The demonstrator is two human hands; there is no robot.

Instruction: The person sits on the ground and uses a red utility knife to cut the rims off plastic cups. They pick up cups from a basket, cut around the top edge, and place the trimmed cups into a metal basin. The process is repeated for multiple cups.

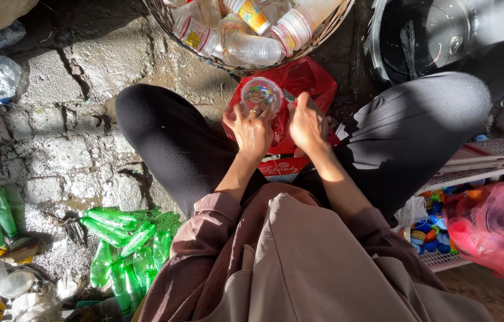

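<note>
My left hand (pixel 253 130) grips a small clear plastic cup (pixel 260 95) from below, its mouth facing up, between my knees. My right hand (pixel 307 124) is closed around a thin tool whose grey tip (pixel 289 96) touches the cup's right rim; I cannot tell what kind of tool it is. Both hands hover over a red plastic bag (pixel 308 79) that lies on the ground between my black-trousered legs.
A woven basket (pixel 329 27) of clear bottles and cups stands ahead. A black tub (pixel 407 42) is at upper right. A white crate (pixel 478 161) with coloured caps and a red bag (pixel 496 226) sits right. Green bottles (pixel 127 244) lie left.
</note>
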